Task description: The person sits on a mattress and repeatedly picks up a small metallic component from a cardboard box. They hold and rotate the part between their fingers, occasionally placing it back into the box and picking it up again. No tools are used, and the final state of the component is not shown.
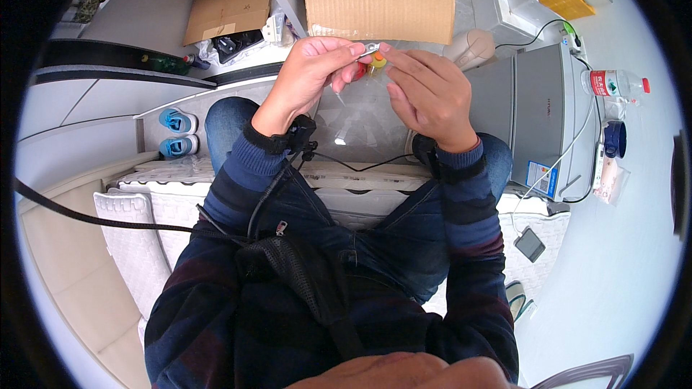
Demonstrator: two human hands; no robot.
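Raised in front of me, my left hand pinches a small silver metal tool, which looks like a nail clipper. Its far end meets the index fingertip of my right hand. The right hand's fingers reach toward the tool, with the thumb held apart and nothing seen gripped in them. Just below the tool, small yellow and red things show between the hands; whether they hang from it or lie beyond is unclear. A thin pale strip dangles under my left hand.
Beyond my hands stands an open cardboard box. To the right are a grey mini-fridge, a plastic bottle and a phone on a cable. Blue shoes sit left. A black cable runs to my body.
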